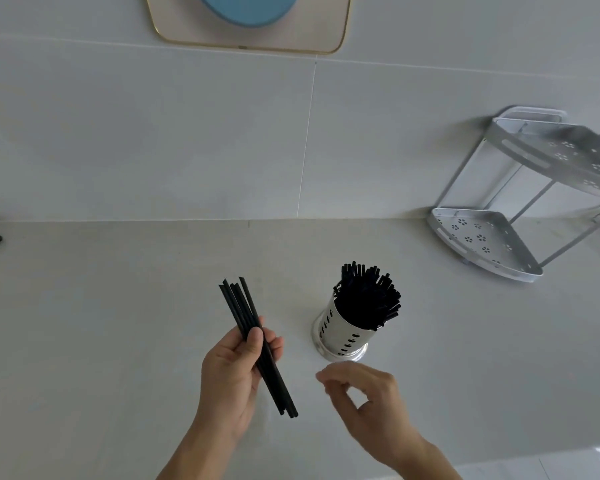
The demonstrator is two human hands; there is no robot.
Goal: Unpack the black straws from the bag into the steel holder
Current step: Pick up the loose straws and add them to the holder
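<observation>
– What finish has the steel holder (343, 336)?
– Shiny perforated metal. The black straws (368, 299) in it look matt plastic.
– And the counter (118, 323)?
– Smooth, pale, faintly glossy; the corner rack (482, 240) is matt grey metal.

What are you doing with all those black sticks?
They are thin black plastic straws, and a person is putting them into the shiny perforated steel holder on the pale countertop. The holder is already packed with a big bunch of straws standing up in it. The left hand grips a small bundle of straws beside the holder. The right hand is empty, fingers loosely curled, just in front of the holder. No bag is in view.
</observation>
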